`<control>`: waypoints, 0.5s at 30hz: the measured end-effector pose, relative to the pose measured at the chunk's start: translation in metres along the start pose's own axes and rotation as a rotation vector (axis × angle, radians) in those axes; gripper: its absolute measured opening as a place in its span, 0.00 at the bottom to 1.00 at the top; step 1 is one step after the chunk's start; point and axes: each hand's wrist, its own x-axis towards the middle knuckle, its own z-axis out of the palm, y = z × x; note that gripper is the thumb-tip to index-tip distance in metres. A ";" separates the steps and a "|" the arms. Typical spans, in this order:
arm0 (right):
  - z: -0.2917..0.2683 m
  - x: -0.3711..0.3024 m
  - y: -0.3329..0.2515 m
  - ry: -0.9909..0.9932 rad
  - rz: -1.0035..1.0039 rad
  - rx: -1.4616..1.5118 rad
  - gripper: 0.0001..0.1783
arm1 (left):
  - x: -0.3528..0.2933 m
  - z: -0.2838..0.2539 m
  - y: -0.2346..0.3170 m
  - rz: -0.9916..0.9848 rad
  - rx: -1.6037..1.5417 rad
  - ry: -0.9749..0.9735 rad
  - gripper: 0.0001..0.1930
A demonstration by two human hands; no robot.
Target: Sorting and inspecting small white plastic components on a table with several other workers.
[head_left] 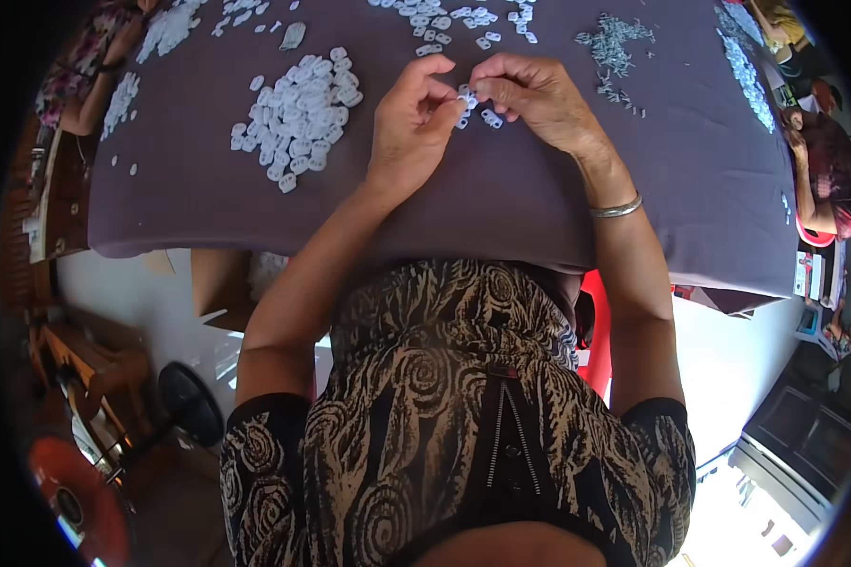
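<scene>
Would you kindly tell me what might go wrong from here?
The small white piece at the fingertips of the left hand and right hand might slip and drop.
The loose piece just below the right hand could get knocked aside.
The grey bits lie loose on the cloth, so a tug might scatter them.

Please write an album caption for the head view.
Left hand and right hand work at a small white piece, near a white pile on dark cloth.
</scene>
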 end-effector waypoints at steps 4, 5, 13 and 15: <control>0.004 -0.002 0.001 0.015 -0.021 -0.005 0.10 | -0.003 0.001 0.005 -0.023 0.018 0.000 0.19; 0.004 -0.001 0.001 0.013 -0.038 -0.007 0.11 | -0.002 0.001 0.006 -0.021 0.022 -0.002 0.19; 0.010 -0.001 -0.003 0.015 -0.052 -0.049 0.12 | -0.002 0.000 0.006 -0.032 0.001 -0.002 0.19; 0.010 -0.001 -0.003 0.015 -0.050 -0.061 0.12 | -0.002 0.000 0.006 -0.011 0.003 0.003 0.19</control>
